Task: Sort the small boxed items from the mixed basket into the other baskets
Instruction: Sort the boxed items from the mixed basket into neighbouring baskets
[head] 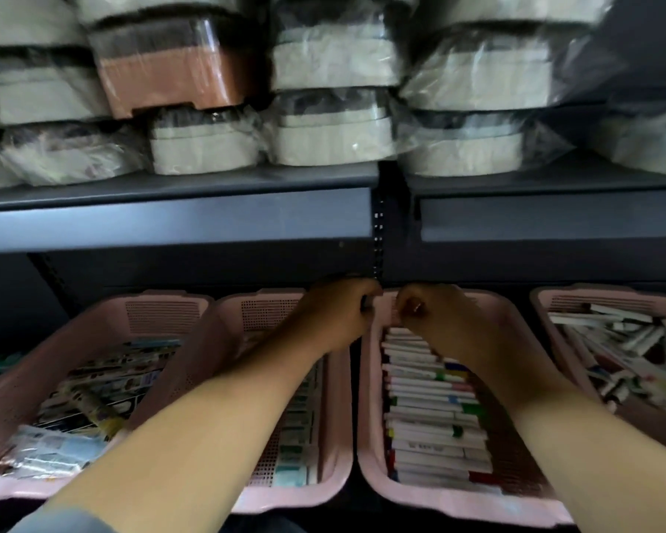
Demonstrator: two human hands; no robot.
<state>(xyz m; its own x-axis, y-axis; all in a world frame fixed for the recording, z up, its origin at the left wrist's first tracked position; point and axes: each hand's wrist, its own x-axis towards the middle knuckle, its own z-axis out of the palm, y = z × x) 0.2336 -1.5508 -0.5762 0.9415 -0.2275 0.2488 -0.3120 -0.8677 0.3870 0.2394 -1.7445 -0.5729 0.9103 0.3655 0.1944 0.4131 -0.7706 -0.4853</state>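
Four pink baskets stand in a row on the lower shelf. The third basket [439, 502] holds a neat row of small white boxes [431, 413] with coloured ends. My left hand [339, 315] and my right hand [435, 317] are both at this basket's far end, close together, with their fingers curled. Blur hides whether either hand holds anything. The second basket [262, 309] holds rows of small boxes [297, 448], partly hidden by my left forearm. In the right-hand basket [554, 298] white boxes [623, 352] lie jumbled. The left-hand basket [104, 325] holds mixed packets [93, 398].
A dark shelf edge [177, 221] hangs just above the baskets, with a perforated upright [378, 240] right behind my hands. The shelf above carries stacked plastic-wrapped containers [323, 128], beige and one brown [177, 78].
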